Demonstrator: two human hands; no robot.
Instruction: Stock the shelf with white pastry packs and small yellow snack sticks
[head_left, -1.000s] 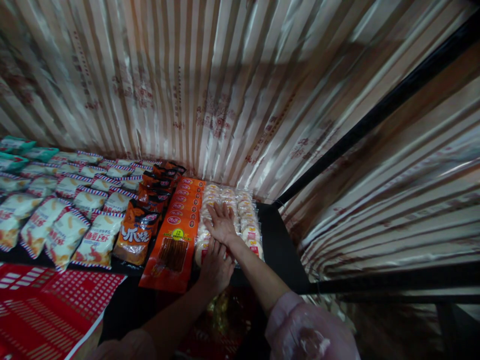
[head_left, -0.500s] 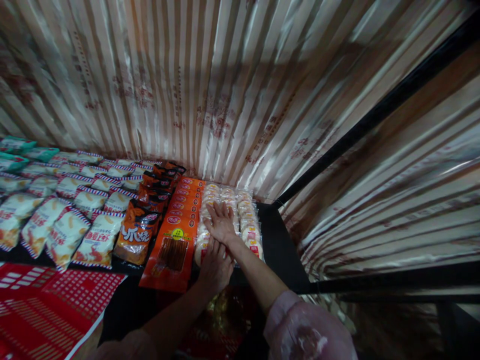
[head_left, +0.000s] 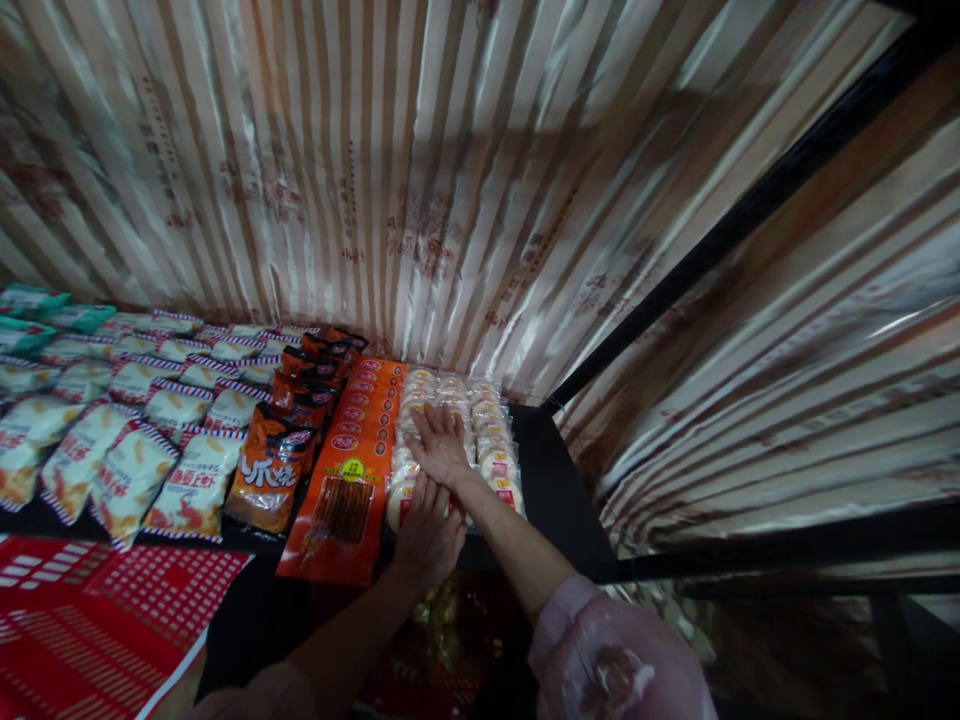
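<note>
Three rows of round white snacks in clear plastic packets (head_left: 493, 432) lie on the black shelf (head_left: 555, 480), partly hidden by both hands. The right hand (head_left: 441, 445) spreads wide on them; the left hand (head_left: 429, 537) touches front packets, grip unclear.

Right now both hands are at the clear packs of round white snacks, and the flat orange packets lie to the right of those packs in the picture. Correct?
Not quite: the head view shows the flat orange packets to the left of the clear packs of round white snacks. The rest holds: left hand and right hand are at the clear packs.
</note>
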